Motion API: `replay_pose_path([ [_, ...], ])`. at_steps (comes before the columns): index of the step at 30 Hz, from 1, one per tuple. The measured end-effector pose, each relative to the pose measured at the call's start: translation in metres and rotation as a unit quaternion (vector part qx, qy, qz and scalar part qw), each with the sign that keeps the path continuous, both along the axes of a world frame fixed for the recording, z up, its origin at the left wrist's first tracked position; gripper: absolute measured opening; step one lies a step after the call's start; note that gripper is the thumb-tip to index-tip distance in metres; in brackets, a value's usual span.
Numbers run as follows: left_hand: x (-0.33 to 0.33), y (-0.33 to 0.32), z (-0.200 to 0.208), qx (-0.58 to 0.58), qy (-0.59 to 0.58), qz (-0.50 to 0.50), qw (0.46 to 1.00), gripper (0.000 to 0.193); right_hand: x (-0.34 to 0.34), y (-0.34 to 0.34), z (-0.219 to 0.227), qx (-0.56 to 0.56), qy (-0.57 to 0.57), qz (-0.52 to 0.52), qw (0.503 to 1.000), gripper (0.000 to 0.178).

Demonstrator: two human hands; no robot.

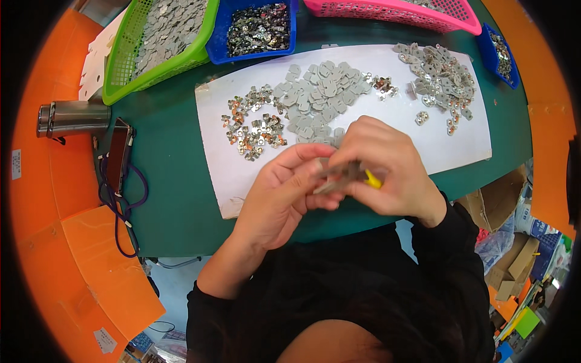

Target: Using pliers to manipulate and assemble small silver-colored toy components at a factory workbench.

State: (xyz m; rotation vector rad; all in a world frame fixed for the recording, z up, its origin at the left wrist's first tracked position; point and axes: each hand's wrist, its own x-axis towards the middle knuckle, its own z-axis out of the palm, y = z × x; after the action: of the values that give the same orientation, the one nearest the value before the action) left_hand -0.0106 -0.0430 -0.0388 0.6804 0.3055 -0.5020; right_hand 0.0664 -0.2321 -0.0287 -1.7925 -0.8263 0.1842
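Both hands meet over the near edge of the white board (433, 148). My left hand (281, 187) is closed, its thumb and fingers pinching small flat grey pieces (330, 184). Against these pieces my right hand (387, 166) curls from the other side, its fingers closed. A yellow bit (373, 179) shows at its fingers; motion blur hides what it belongs to. Just beyond lies a heap of grey flat pieces (327, 88). Small shiny metal clips (257, 124) are scattered to the left, with a few more metal clips (384, 86) right of the heap. Grey pieces with metal fitted (445, 78) form a pile at right.
Along the back stand a green basket (157, 75), a blue bin (251, 55) of metal parts, a pink basket (393, 18) and a small blue tray (511, 72). On the left are a steel flask (78, 118) and a phone (118, 154) with a purple cord (144, 187).
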Motion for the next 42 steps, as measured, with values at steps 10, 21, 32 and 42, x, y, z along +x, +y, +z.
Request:
replay_pose_path([
  [10, -0.012, 0.010, -0.014, 0.090, -0.038, 0.114, 0.989, 0.032, 0.032, -0.036, -0.010, -0.142, -0.177, -0.228, 0.947, 0.015],
  [21, -0.010, 0.007, -0.010, 0.131, -0.026, 0.119, 0.984, 0.024, 0.035, -0.035, -0.022, -0.227, -0.261, -0.239, 0.907, 0.018],
  [32, -0.014, -0.010, 0.001, 0.297, -0.180, 0.127, 0.929, 0.036, 0.006, -0.002, 0.011, -0.067, -0.066, 0.001, 0.996, 0.026],
  [42, -0.020, -0.003, -0.008, 0.518, -0.329, 0.107, 0.782, 0.025, 0.003, 0.001, 0.013, -0.057, 0.008, 0.064, 0.996, 0.027],
])
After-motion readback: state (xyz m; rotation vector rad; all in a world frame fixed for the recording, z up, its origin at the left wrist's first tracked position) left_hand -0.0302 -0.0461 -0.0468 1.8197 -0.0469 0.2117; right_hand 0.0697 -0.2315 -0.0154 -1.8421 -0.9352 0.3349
